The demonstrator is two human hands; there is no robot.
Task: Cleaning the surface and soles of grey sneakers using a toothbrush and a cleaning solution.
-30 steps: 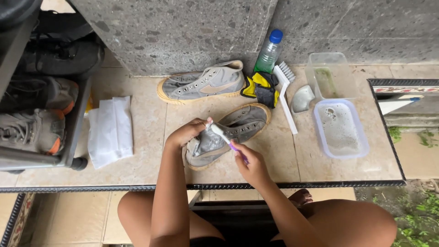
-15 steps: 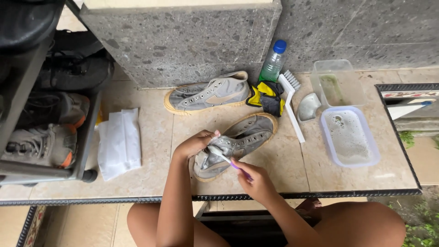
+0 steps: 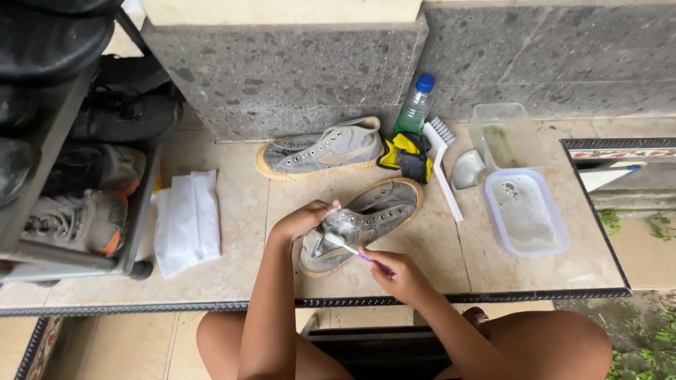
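Tiled floor (image 3: 232, 211): we see left hand (image 3: 304, 219) gripping grey sneaker (image 3: 362, 224), toe near-left, heel far-right; right hand (image 3: 398, 273) pinching toothbrush (image 3: 350, 250).

1. I see a second grey shoe (image 3: 320, 151) lying on its side against the stone wall (image 3: 296, 77).
2. Right of that shoe: a blue-capped bottle (image 3: 414, 105), a yellow-black cloth (image 3: 407, 155) and a white brush (image 3: 443, 169).
3. Far left of it, a folded white cloth (image 3: 184, 222).
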